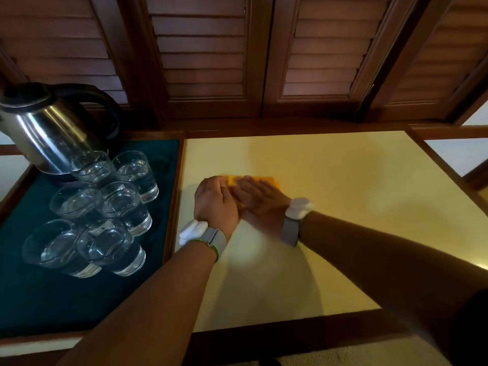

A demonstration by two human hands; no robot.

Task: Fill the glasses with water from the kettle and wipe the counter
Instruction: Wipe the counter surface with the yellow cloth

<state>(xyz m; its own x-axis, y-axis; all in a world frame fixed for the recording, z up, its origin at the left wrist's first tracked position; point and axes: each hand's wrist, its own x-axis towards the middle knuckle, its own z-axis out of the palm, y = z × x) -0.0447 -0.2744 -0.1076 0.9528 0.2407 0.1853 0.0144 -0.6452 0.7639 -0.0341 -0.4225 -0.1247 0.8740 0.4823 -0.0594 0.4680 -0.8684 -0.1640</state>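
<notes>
Both hands lay flat on a folded orange cloth [266, 180] near the left edge of the cream table [343, 207]. The left hand [215, 199] was pressed down with fingers together, and the right hand [260, 199] was spread flat, fingers extended, overlapping the cloth beside it; neither pinched anything.

Six glasses [111, 204] stood clustered, touching or nearly so, on the dark green mat [52, 299] just left of the hands, all appearing to hold water. The steel kettle [50, 133] stood behind them at the mat's far end.

Risk noted: a leftward wiping stroke could carry the left forearm or wrist over the wooden divider into the nearest glasses. Being smooth, clear, tapered and closely packed, one knocked glass would likely topple others and spill.

The table surface appeared matte and smooth, the mat napped like felt, and the kettle polished with a black plastic handle.
</notes>
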